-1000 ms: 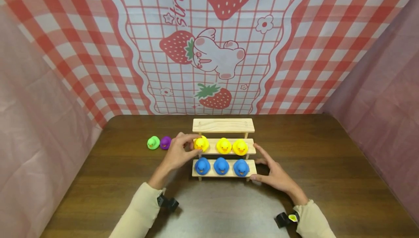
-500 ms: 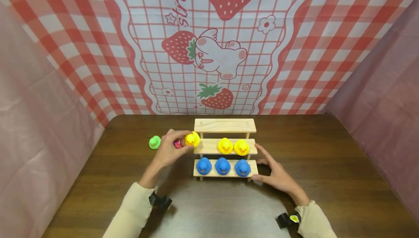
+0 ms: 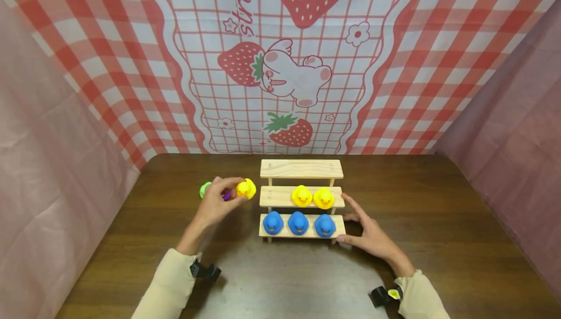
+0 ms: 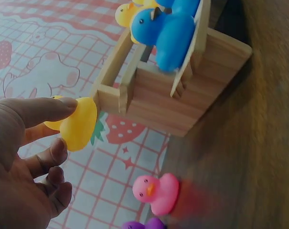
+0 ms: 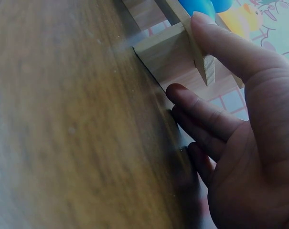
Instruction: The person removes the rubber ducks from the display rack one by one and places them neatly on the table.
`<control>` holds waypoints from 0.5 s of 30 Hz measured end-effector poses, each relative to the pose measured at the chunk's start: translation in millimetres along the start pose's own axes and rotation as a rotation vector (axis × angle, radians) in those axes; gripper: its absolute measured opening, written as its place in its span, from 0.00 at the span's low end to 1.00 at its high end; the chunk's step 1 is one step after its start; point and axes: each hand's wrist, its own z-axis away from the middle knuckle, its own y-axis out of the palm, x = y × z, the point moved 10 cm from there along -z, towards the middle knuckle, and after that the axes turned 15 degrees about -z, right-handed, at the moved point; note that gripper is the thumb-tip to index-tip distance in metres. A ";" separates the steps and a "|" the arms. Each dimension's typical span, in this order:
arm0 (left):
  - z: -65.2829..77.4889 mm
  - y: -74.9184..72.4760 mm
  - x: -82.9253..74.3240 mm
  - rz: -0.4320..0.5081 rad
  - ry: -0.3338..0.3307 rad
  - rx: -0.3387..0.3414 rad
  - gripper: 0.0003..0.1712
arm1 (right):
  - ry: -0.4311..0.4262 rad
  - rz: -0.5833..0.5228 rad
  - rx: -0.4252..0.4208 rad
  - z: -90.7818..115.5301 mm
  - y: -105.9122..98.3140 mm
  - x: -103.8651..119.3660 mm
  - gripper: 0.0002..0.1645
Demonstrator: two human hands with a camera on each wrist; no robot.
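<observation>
My left hand pinches a yellow rubber duck between thumb and fingers, left of the three-tier wooden stand. In the left wrist view this duck appears beside the stand's end. Two more yellow ducks sit on the middle shelf toward its right side, and three blue ducks line the bottom shelf. The top shelf holds nothing. My right hand touches the stand's right end, thumb at the bottom shelf's edge; in the right wrist view its other fingers extend along the side panel.
A green duck and a purple duck are partly hidden behind the left hand. A pink duck shows in the left wrist view. Behind the brown table hangs a strawberry-print cloth.
The left hand has lifted the leftmost yellow duck off the middle shelf and carried it left, clear of the stand. The right hand has stayed at the stand's right end.
</observation>
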 end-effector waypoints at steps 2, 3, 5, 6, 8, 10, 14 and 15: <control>1.8 0.5 4.6 -0.006 -0.016 0.002 0.20 | 0.000 -0.002 0.000 0.0 -0.1 0.3 0.62; 2.8 0.9 6.9 -0.006 -0.025 0.003 0.20 | -0.001 -0.002 0.000 0.0 -0.2 0.6 0.62; 4.8 2.0 11.5 -0.014 -0.043 0.006 0.21 | -0.002 -0.003 0.001 -0.1 -0.2 1.0 0.62; 5.7 3.0 13.8 -0.021 -0.050 0.010 0.21 | -0.003 -0.005 0.001 -0.2 -0.2 1.2 0.62; 7.3 5.1 17.3 -0.034 -0.056 0.015 0.21 | -0.002 -0.007 0.001 -0.3 -0.3 1.3 0.62; 8.5 7.6 20.5 -0.045 -0.060 0.022 0.20 | -0.001 -0.008 0.001 -0.4 -0.2 1.2 0.62; 10.5 13.1 26.9 -0.053 -0.067 0.035 0.19 | 0.005 -0.008 0.001 -0.7 0.1 0.8 0.61; 11.0 14.6 28.1 -0.055 -0.067 0.042 0.19 | 0.006 -0.008 0.002 -0.8 0.2 0.6 0.61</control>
